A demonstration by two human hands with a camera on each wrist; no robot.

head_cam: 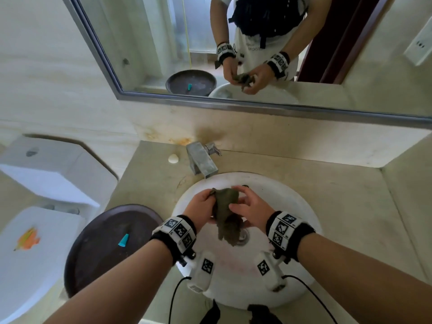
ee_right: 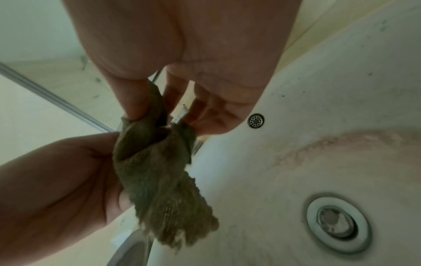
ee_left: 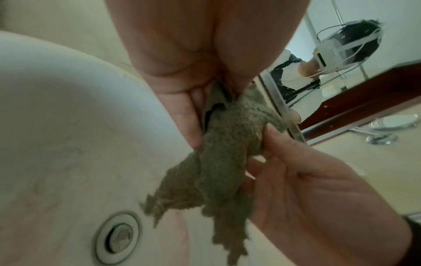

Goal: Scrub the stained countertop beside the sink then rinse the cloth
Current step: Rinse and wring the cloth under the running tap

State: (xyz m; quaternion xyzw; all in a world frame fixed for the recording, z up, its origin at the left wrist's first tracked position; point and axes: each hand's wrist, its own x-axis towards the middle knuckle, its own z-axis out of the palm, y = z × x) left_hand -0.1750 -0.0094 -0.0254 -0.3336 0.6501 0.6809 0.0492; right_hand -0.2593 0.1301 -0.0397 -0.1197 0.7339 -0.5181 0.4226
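A bunched olive-green cloth (head_cam: 227, 213) hangs over the white round sink (head_cam: 292, 206), its frayed lower end above the drain (head_cam: 244, 237). My left hand (head_cam: 201, 210) grips the cloth's left side, thumb and fingers curled on it. My right hand (head_cam: 251, 210) pinches the right side. In the left wrist view the cloth (ee_left: 223, 162) sits between my left hand (ee_left: 191, 100) and my right hand (ee_left: 296, 180). In the right wrist view the cloth (ee_right: 159, 180) dangles from my right hand (ee_right: 159, 100), with my left hand (ee_right: 68, 180) holding it lower down. No water runs from the faucet (head_cam: 202, 161).
The beige stone countertop (head_cam: 149, 183) surrounds the sink, with rust-coloured stains near the faucet base. A small white shell (head_cam: 173, 158) lies left of the faucet. A dark round tray (head_cam: 105, 244) holding a teal cap (head_cam: 123, 240) overhangs the left edge. A toilet (head_cam: 39, 206) stands left; a mirror (head_cam: 233, 54) hangs behind.
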